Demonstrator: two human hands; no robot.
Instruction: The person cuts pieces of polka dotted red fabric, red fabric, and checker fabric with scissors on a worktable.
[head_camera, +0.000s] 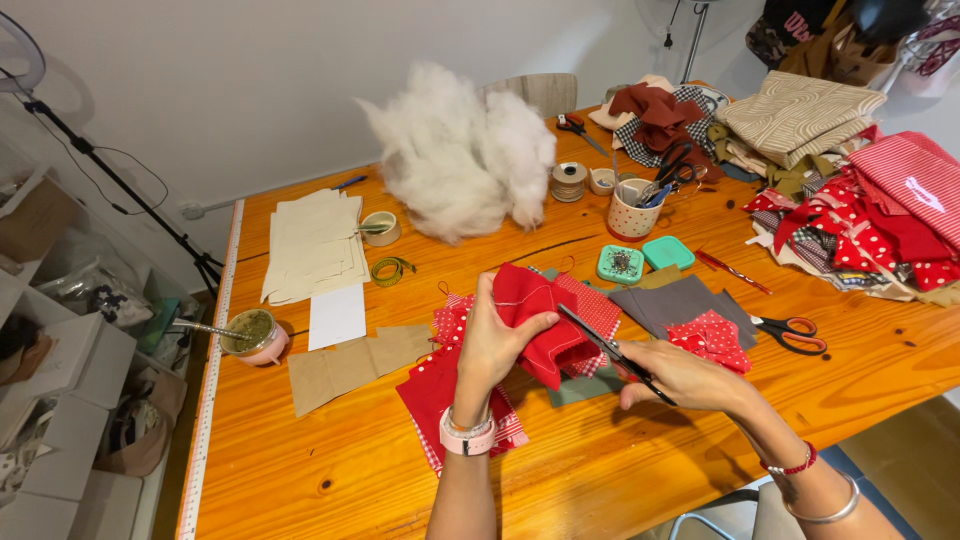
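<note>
Red fabric piece (535, 325) sits mid-counter, pinched in the left hand (490, 345). Right hand (680, 375), at 3 o'clock, grips scissors (610, 350) whose blades seem to meet the cloth edge: trimming underway. Next calls for steady closure along the edge.

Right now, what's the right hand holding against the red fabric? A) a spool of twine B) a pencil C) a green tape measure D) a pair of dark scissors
D: the right hand grips a pair of dark scissors, blades open at the edge of the red fabric piece that the left hand pinches up above the wooden table.
</note>
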